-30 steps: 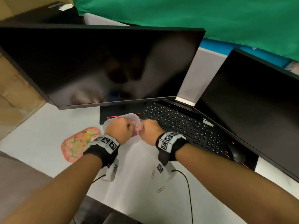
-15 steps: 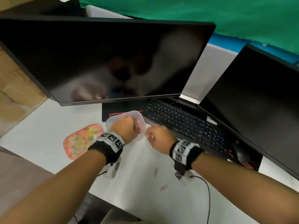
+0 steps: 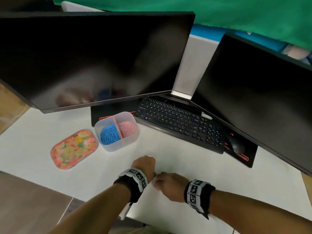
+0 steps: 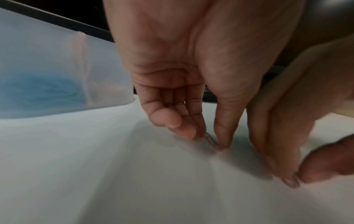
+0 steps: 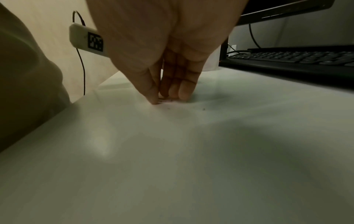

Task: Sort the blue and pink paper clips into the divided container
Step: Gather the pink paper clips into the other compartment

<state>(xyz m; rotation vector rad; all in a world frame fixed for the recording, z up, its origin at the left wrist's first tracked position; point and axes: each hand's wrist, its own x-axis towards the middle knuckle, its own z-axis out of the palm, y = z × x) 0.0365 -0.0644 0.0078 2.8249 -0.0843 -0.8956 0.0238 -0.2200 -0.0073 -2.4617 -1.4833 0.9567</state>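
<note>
Clip (image 4: 210, 140) flat on desk (image 4: 95, 166), long axis diagonal, left hand (image 4: 184, 84) pinching

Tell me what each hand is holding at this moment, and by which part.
The left hand pinches a paper clip on the table by its end. The right hand pinches something small at its fingertips; what it is cannot be told.

Divided container (image 3: 124, 146): translucent frosted plastic, matt. Desk (image 3: 42, 132): smooth white, faint sheen. Monitor (image 3: 94, 58), upper left: glossy black; green backdrop (image 3: 219, 10), top: cloth.
</note>
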